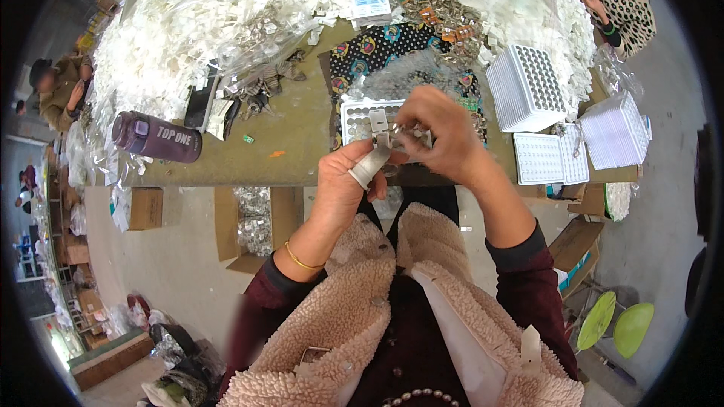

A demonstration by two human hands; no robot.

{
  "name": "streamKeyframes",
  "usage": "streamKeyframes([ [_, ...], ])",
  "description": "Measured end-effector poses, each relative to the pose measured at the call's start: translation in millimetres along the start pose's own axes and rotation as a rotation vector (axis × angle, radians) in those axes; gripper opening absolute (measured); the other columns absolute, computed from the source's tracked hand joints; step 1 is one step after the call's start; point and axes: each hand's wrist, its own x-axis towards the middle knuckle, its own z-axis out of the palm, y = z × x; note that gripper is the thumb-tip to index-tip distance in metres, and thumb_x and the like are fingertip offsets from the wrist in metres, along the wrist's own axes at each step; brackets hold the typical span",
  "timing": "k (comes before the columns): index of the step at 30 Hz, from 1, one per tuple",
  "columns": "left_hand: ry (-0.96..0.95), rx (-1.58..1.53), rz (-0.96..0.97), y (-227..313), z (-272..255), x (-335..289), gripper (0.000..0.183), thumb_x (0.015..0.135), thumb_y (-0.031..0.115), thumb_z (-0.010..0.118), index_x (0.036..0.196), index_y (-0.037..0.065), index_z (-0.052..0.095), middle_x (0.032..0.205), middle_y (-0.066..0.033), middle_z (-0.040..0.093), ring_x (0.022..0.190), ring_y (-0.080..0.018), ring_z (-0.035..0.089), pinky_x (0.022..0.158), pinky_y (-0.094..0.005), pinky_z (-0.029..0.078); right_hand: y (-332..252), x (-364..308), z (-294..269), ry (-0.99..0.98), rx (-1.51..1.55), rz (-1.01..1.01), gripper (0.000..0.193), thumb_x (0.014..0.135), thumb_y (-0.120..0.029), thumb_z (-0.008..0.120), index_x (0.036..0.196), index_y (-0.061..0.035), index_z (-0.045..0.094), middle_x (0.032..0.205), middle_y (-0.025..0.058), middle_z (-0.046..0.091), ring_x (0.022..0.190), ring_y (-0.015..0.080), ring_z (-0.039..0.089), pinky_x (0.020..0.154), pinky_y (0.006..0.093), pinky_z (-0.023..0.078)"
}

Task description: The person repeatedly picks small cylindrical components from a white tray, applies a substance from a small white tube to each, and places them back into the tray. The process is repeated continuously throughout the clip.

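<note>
Over the table's near edge, my left hand (338,187) is closed in a pinch on a small white card (379,122). A whitish finger cot (368,167) covers one of its fingers. My right hand (446,134) meets it from the right, fingers curled together at a small shiny metal piece (397,129); its exact kind is too small to tell. Beneath both hands lies a white tray (353,114) with round hollows, partly hidden by them. Behind it, clear plastic bags (411,75) rest on a black patterned cloth (360,51).
White pieces are heaped (166,45) across the far table. A purple bottle (158,139) lies at left, beside a dark phone (199,102). Stacked white trays (520,90) stand at right. Small metal parts (441,19) lie beyond the cloth. Persons sit at far left and far right.
</note>
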Motion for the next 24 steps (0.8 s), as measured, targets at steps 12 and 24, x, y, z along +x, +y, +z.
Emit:
streamKeyframes([
  [12,0.009,0.102,0.13,-5,6,-4,0.017,0.098,0.014,0.057,0.101,0.001,0.068,0.063,-0.003,0.064,0.049,-0.0074,0.055,0.043,-0.0202,0.037,-17,-10,11,-0.017,0.141,0.109,0.018,0.074,-0.005,0.07,0.085,-0.0062,0.056,0.084,0.0088,0.057,0.083,0.032,0.059,0.069,0.0415,0.048],
  [24,0.064,0.049,-0.002,-2,1,-6,0.02,0.097,0.017,0.06,0.099,-0.001,0.068,0.065,0.002,0.056,0.046,-0.0025,0.04,0.04,-0.0181,0.028,14,-15,-18,0.144,0.179,0.266,0.01,0.081,0.004,0.069,0.09,0.0018,0.067,0.079,0.0083,0.06,0.076,0.0205,0.061,0.069,0.03,0.048],
])
